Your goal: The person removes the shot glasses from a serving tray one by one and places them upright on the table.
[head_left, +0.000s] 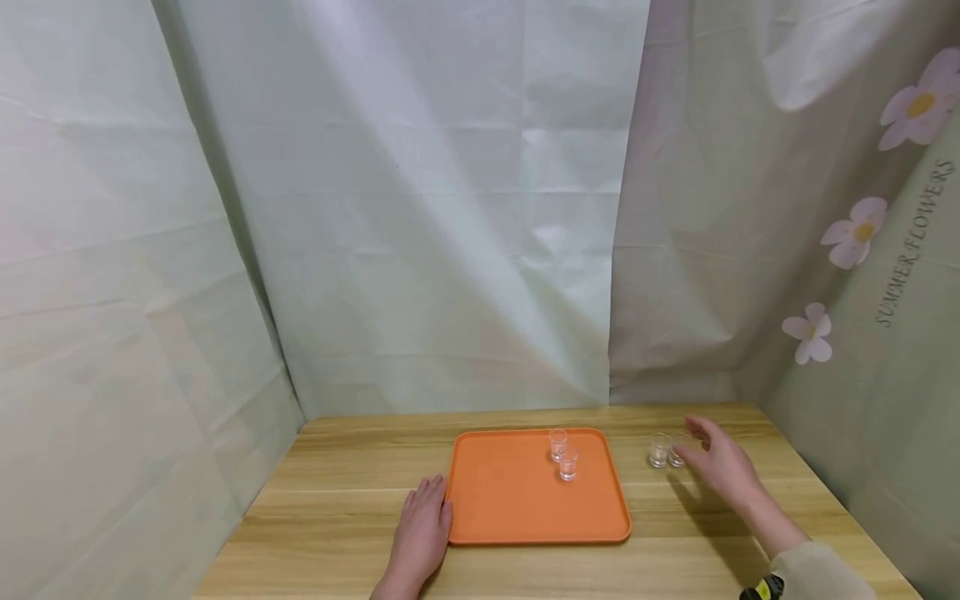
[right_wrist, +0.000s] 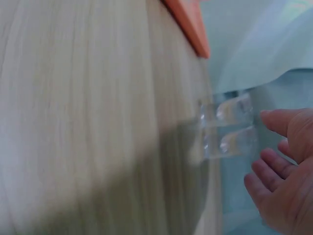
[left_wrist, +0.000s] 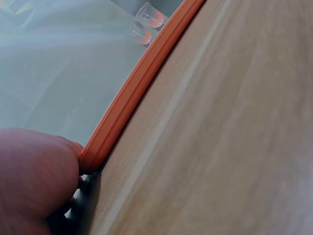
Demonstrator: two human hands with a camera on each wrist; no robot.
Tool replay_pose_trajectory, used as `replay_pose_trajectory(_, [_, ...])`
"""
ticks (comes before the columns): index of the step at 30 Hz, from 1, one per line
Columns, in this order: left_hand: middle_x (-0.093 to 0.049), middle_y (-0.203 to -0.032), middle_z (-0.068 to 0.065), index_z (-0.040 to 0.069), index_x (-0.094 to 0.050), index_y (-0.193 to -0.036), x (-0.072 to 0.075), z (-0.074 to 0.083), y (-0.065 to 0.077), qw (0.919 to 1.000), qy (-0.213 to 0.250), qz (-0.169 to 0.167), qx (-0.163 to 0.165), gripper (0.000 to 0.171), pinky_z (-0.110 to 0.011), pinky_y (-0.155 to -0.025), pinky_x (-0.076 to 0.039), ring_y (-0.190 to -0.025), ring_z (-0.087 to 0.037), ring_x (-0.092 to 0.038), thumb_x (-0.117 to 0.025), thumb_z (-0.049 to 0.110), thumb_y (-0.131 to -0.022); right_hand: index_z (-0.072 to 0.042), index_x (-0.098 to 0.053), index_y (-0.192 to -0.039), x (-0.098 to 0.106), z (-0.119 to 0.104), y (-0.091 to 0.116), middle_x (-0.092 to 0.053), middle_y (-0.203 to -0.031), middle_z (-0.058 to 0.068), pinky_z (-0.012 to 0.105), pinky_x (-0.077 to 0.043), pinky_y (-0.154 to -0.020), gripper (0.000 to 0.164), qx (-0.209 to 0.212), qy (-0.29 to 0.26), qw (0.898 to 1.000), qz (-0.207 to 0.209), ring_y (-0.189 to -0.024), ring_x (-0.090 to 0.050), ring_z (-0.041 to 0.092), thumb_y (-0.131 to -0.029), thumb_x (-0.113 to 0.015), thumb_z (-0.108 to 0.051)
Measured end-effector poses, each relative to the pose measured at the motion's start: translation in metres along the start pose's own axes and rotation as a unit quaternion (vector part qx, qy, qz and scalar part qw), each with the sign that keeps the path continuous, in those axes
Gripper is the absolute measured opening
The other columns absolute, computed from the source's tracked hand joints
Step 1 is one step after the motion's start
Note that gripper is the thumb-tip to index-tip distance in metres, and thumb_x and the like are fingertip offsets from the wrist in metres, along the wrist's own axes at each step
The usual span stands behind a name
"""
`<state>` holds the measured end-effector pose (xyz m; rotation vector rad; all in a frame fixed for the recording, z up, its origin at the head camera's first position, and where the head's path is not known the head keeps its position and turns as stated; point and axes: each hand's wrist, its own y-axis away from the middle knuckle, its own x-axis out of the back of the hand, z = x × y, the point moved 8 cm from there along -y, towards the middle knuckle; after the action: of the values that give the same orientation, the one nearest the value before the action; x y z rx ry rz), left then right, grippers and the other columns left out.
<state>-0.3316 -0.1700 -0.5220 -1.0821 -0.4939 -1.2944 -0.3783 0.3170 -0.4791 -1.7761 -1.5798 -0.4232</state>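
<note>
My left hand [head_left: 422, 529] rests at the left edge of an orange tray [head_left: 517, 508], its fingers extended along the rim. In the left wrist view that hand touches the tray's corner. Two small clear shot glasses [head_left: 558, 444] stand close together on the tray, toward its back right. Right of the tray, another pair of shot glasses [head_left: 658, 451] stands side by side on the table. My right hand [head_left: 718, 467] is over the right-hand one, thumb and fingers spread. A gap shows between its fingertips and the glasses [right_wrist: 238, 142] in the right wrist view.
The wooden table [head_left: 337, 492] bears the tray and glasses. Pale hanging sheets [head_left: 420, 250] enclose the back and sides, and the right one carries printed flowers [head_left: 853, 233] and lettering. A dark band with yellow-green [head_left: 763, 588] sits at my right sleeve.
</note>
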Motion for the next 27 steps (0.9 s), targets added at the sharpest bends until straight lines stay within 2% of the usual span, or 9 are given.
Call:
replay_pose_trajectory(5, [-0.064,-0.147,-0.032,-0.012,-0.066,-0.141,0.0,0.0,0.0,1.0,0.001,-0.003,0.003,0.038,-0.072,-0.121,-0.038,-0.143,-0.055,-0.054,-0.067,0.006,-0.107,0.013,-0.045,-0.158,0.004,-0.022,0.002,-0.049,-0.156,0.04,0.075,-0.039,-0.115,0.071,0.011,0.008,1.0,0.014,-0.143,-0.046,0.062,-0.105,-0.078,-0.022])
replay_pose_trajectory(12, [-0.065,-0.146,-0.032,-0.012,-0.066,-0.14,0.001,-0.001,0.0,1.0,0.003,0.002,0.001,0.038,-0.072,-0.121,-0.038,-0.143,-0.055,-0.055,-0.067,0.005,-0.107,0.011,-0.047,-0.158,-0.003,-0.052,0.008,-0.05,-0.155,0.039,0.075,-0.043,-0.113,0.071,0.038,-0.003,0.999,0.022,-0.142,-0.048,0.06,-0.104,-0.08,-0.021])
replay_pose_trajectory(20, [-0.064,-0.147,-0.032,-0.012,-0.065,-0.141,-0.002,-0.003,0.0,0.9999,0.007,-0.007,0.003,0.039,-0.072,-0.121,-0.038,-0.144,-0.056,-0.053,-0.067,0.005,-0.107,0.007,-0.052,-0.157,-0.03,-0.076,0.014,-0.056,-0.155,0.033,0.073,-0.045,-0.114,0.067,0.068,-0.023,0.997,0.005,-0.143,-0.053,0.055,-0.103,-0.082,-0.02])
replay_pose_trajectory(27, [-0.064,-0.146,-0.032,-0.011,-0.066,-0.141,0.0,-0.002,0.0,1.0,0.008,-0.003,-0.002,0.038,-0.072,-0.12,-0.038,-0.143,-0.056,-0.054,-0.067,0.006,-0.107,0.006,-0.056,-0.154,-0.059,-0.092,0.014,-0.062,-0.152,0.027,0.065,-0.049,-0.115,0.062,0.069,-0.043,0.996,-0.019,-0.141,-0.059,0.048,-0.103,-0.082,-0.019])
